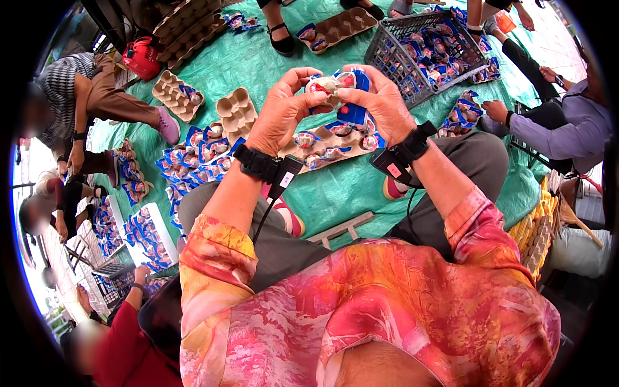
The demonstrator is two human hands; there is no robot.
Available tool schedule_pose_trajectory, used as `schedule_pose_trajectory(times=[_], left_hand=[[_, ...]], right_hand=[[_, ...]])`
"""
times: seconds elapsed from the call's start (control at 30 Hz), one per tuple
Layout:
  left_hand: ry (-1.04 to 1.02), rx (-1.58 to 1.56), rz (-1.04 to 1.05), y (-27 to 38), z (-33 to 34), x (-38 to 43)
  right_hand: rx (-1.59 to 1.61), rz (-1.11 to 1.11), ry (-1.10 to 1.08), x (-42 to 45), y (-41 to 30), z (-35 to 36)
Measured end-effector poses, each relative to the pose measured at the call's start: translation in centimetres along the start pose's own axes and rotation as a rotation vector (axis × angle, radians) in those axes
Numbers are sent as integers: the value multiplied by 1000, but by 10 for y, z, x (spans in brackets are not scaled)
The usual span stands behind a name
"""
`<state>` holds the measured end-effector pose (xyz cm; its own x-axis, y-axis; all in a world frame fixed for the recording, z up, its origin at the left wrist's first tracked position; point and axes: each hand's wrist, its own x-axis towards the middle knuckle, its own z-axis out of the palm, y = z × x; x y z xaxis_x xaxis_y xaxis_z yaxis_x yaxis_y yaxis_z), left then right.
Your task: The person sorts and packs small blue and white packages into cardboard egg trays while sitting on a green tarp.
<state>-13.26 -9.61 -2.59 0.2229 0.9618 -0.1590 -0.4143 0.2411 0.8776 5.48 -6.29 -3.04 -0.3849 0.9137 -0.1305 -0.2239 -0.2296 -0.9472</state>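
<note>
My left hand [283, 109] and my right hand [382, 99] are raised together, pinching a plastic-wrapped egg [324, 86] between thumbs and fingers. Its clear wrapper has red and blue print. Blue wrapper film [353, 115] hangs below my right fingers; whether it belongs to the same packet I cannot tell. Beneath my hands lies a cardboard egg tray [352, 143] holding several wrapped eggs. Left of it are a tray with bare cups [237, 112] and a heap of blue-wrapped eggs [200, 155]. Black straps with small boxes circle both wrists.
A grey plastic crate [417, 87] full of wrapped eggs stands on the green tarp [333, 205], beyond my right hand. Stacked egg trays [186, 31] and a red bag [141, 58] are at the far left. Several people sit around. A small wooden frame [346, 230] lies between my legs.
</note>
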Motion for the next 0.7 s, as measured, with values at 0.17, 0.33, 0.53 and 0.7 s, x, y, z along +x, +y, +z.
schedule_pose_trajectory(times=[0.17,0.33,0.53,0.7], left_hand=[[53,-4,35,-1,4,0],[58,76,-20,0,-3,-2],[52,51,-15,-1,-10,-5],[95,-11,-76,5,-13,-14]], right_hand=[[163,138,22,0,14,0],[37,35,32,0,14,4],[37,25,40,1,13,9],[-5,72,46,2,12,18]])
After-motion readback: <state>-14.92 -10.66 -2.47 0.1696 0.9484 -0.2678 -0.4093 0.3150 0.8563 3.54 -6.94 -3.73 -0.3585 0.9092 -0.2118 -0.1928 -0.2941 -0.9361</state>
